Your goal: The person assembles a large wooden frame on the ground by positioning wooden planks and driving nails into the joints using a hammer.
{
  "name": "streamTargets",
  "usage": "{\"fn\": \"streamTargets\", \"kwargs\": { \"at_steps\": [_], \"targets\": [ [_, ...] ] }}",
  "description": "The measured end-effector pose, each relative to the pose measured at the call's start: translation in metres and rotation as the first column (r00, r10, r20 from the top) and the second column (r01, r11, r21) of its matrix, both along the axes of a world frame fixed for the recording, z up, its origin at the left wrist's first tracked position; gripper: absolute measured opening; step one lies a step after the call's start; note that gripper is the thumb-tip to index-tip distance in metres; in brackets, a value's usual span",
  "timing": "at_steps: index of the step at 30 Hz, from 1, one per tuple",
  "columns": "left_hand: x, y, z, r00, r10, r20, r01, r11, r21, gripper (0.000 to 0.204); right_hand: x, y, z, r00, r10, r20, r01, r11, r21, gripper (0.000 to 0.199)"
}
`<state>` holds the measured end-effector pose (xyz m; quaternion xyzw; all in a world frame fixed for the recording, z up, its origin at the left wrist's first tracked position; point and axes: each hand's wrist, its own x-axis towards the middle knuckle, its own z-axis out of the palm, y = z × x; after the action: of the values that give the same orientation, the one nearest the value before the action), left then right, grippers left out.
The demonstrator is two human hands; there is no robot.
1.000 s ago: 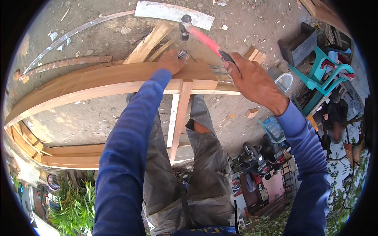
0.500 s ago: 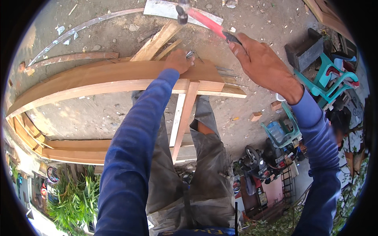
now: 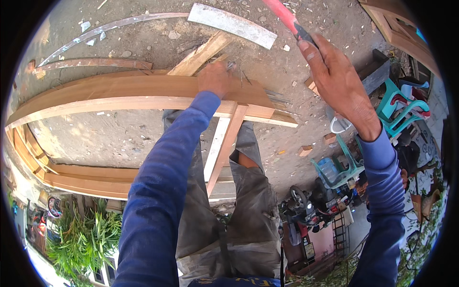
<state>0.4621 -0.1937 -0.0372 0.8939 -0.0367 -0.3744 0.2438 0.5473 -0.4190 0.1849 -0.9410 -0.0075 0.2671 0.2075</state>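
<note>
Gripping a hammer [image 3: 283, 14] by the black end of its red handle, the right hand [image 3: 337, 79] has its fingers closed around it, well apart from the wood; the hammer's far end lies beyond the upper edge. Blue sleeves [image 3: 162, 186] cover both arms, and between them are grey trousers [image 3: 251, 229], torn at one knee. The left hand [image 3: 213, 80] lies over the top face of a curved wooden beam [image 3: 124, 88], near its right end, with the fingers drawn together on thin metal pieces [image 3: 231, 65] too small to tell exactly. More thin dark slivers show on the wood just right of those fingers. A straight crosspiece [image 3: 227, 148] runs from the beam toward the person, between the legs, and a second curved rail [image 3: 91, 181] bends round at the left. Past the beam, a rough plank [image 3: 201, 53] slants away over bare earth [image 3: 134, 138], near a pale curved board [image 3: 232, 26] and a long thin strip [image 3: 110, 26]. Small wood blocks [image 3: 305, 151] lie to the right. Farther off are a pale bucket [image 3: 339, 125], a green plastic chair [image 3: 394, 112], a parked motorcycle [image 3: 306, 205] and, at lower left, leafy plants [image 3: 86, 234].
</note>
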Motion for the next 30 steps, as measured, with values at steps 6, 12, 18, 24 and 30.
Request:
{"fn": "streamTargets", "kwargs": {
  "at_steps": [6, 12, 18, 24, 30],
  "targets": [
    [0.051, 0.103, 0.056, 0.957, 0.02, 0.289, -0.082, 0.976, 0.204, 0.025, -0.002, 0.012, -0.005, 0.993, -0.114, -0.044, 0.107, 0.985, -0.137, 0.041],
    [0.043, 0.13, 0.031, 0.919, 0.067, 0.389, -0.172, 0.955, 0.242, 0.021, -0.05, -0.006, -0.034, 0.861, -0.042, -0.507, 0.001, 0.997, -0.081, 0.042],
    [0.031, 0.141, 0.029, 0.918, 0.076, 0.39, -0.19, 0.946, 0.262, 0.025, 0.07, 0.055, 0.021, 0.956, -0.14, 0.257, 0.103, 0.983, 0.151, 0.038],
    [0.031, 0.132, 0.023, 0.857, 0.135, 0.497, -0.235, 0.961, 0.144, 0.026, -0.03, 0.006, -0.044, 0.991, -0.083, -0.102, 0.067, 0.986, -0.153, 0.045],
    [0.03, 0.137, 0.021, 0.825, 0.147, 0.545, -0.257, 0.958, 0.131, 0.026, 0.029, 0.041, 0.019, 0.857, -0.145, -0.494, 0.211, 0.974, 0.081, 0.043]
  ]
}}
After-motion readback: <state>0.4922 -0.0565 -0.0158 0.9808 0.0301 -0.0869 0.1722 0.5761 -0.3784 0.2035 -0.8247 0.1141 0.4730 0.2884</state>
